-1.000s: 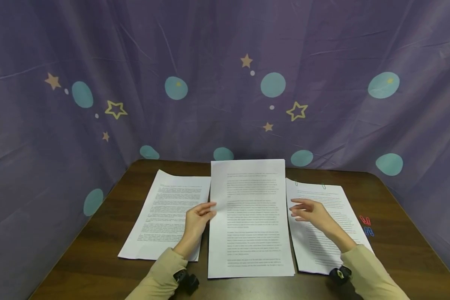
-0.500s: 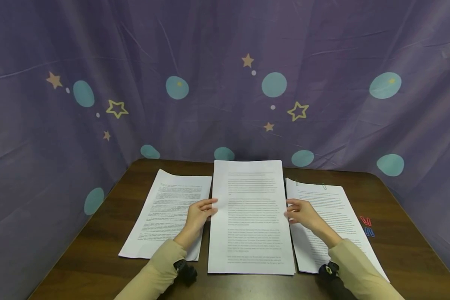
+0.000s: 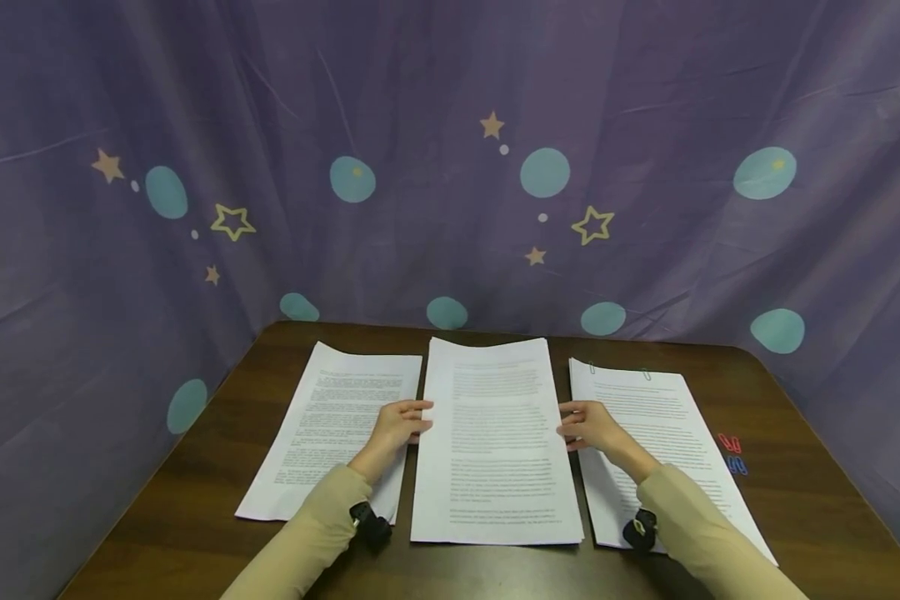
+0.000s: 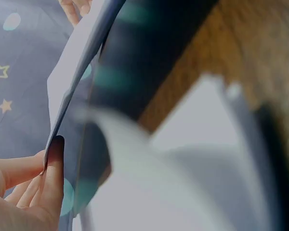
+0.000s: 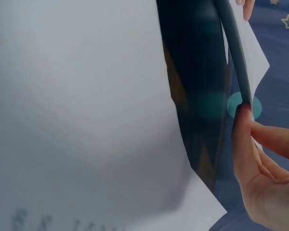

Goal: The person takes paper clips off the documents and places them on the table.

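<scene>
A person's left hand (image 3: 394,425) and right hand (image 3: 589,425) pinched opposite side edges of printed sheets (image 3: 497,454), between a left pile (image 3: 330,429) and right pile (image 3: 648,425).

The middle stack (image 3: 498,450) is smooth, matt paper, as are the left stack (image 3: 352,400) and right stack (image 3: 671,450). The table (image 3: 495,575) has wood grain, glossy at its near side. The far curtain (image 3: 420,108) is creased cloth; the sleeves (image 3: 292,537) look like matt fabric.
</scene>
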Available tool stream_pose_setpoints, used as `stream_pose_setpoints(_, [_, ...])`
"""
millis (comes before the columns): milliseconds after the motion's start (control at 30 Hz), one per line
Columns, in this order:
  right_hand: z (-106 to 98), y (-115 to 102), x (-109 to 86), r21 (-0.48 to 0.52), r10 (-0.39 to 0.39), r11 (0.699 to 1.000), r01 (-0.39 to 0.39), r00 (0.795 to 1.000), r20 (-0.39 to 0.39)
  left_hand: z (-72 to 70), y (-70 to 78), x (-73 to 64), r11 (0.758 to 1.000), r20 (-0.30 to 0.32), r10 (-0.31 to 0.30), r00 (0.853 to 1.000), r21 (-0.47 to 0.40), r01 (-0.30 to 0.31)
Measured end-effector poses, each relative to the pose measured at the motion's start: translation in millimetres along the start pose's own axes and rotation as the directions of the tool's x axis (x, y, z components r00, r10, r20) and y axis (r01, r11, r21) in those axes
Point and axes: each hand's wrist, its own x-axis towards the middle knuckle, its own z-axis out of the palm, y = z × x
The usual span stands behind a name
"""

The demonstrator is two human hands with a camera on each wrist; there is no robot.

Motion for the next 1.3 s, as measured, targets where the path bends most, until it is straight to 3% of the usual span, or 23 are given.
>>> stream_pose_setpoints(400, [8, 5, 4.6, 0.039, 0.029, 0.999, -0.029, 1.000, 0.005, -0.6, -3.5, 10.0, 0.993, -0.001, -0.063, 0.998, 0.095, 0.063])
stream_pose_setpoints(567, [10, 7, 8.2, 0.053, 0.025, 0.998, -0.026, 1.000, 0.009, -2.0, -3.4, 11.0, 0.993, 0.005, -0.074, 0.997, 0.094, 0.074])
stream_pose_setpoints(933, [13, 7, 10.8, 0.027, 0.061, 0.998, -0.060, 0.998, -0.007, -4.0, -4.8, 11.8, 0.996, 0.009, -0.044, 0.999, 0.075, 0.044])
stream_pose_setpoints(1000, [11, 7, 8.5, 0.019, 0.043, 0.999, -0.043, 0.999, -0.001, -4.8, -3.0, 10.2, 0.994, 0.008, -0.014, 1.000, 0.104, 0.013])
stream_pose_setpoints(1067, [7, 5, 5.3, -0.010, 0.009, 1.000, -0.009, 1.000, -0.005, -6.0, -0.3, 8.6, 0.982, -0.005, 0.037, 0.999, 0.188, -0.036])
stream_pose_setpoints(1200, [-4, 3, -1.7, -0.107, -0.084, 0.991, 0.084, 0.996, -0.001, -6.0, 8.2, 5.8, 0.916, -0.019, 0.168, 0.986, 0.373, -0.148])
stream_pose_setpoints(1300, [-16, 4, -6.0, -0.171, -0.144, 0.974, 0.146, 0.989, 0.025, -1.5, 18.1, 2.0, 0.890, 0.023, 0.231, 0.973, 0.398, -0.221])
